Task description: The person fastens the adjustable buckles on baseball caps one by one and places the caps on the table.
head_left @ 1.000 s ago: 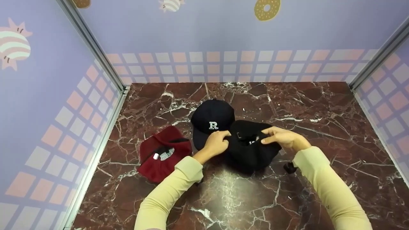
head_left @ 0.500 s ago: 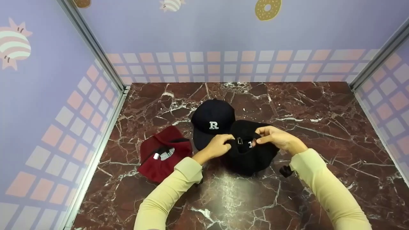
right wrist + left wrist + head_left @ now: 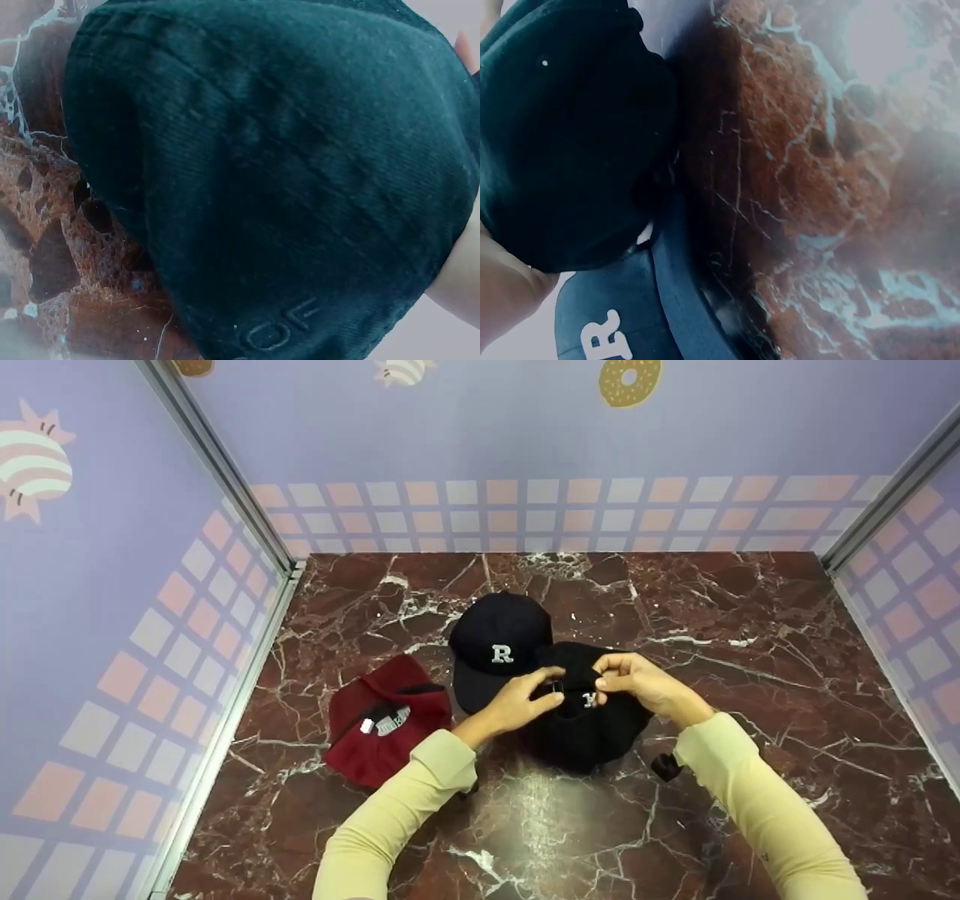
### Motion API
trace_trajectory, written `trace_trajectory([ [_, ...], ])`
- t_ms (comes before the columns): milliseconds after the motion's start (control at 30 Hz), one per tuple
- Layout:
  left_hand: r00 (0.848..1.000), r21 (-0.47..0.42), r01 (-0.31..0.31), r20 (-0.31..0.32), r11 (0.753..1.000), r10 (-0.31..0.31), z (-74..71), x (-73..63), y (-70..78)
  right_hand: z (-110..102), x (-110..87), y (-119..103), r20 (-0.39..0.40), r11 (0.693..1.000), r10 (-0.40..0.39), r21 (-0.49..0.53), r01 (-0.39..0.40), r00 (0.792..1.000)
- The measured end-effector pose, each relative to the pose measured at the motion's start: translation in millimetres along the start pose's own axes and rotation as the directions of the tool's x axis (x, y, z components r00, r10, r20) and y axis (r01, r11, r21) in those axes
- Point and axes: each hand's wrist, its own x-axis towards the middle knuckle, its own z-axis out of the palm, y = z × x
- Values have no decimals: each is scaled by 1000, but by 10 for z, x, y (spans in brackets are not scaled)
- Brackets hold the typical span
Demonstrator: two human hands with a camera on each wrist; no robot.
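In the head view a black baseball cap (image 3: 589,739) is held between both hands, its back opening facing up. My left hand (image 3: 514,703) pinches the edge by a small metal buckle (image 3: 557,687). On the opposite side of the opening, my right hand (image 3: 637,684) pinches the cap's strap between thumb and fingers. A white mark (image 3: 589,700) shows inside the opening. The left wrist view has the cap's crown (image 3: 577,142) large beside the hand (image 3: 510,289). Raised letters (image 3: 281,326) appear on its cloth in the right wrist view.
Just behind stands a navy cap (image 3: 499,622) with a white R, overlapped by the black one. To the left a dark red cap (image 3: 390,750) lies opening up. The brown marble tabletop (image 3: 750,675) is bounded by lilac panels (image 3: 525,442) at back and sides.
My right hand has moved leftward, toward my left hand, along the strap. My left hand has shifted slightly right to the buckle. The red and navy caps have stayed put.
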Motion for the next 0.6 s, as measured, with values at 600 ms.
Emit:
trace_trajectory([
  [600, 984, -548, 55, -109, 835, -137, -96, -4, 444, 39, 47, 88, 10, 984, 81, -161, -79, 997],
])
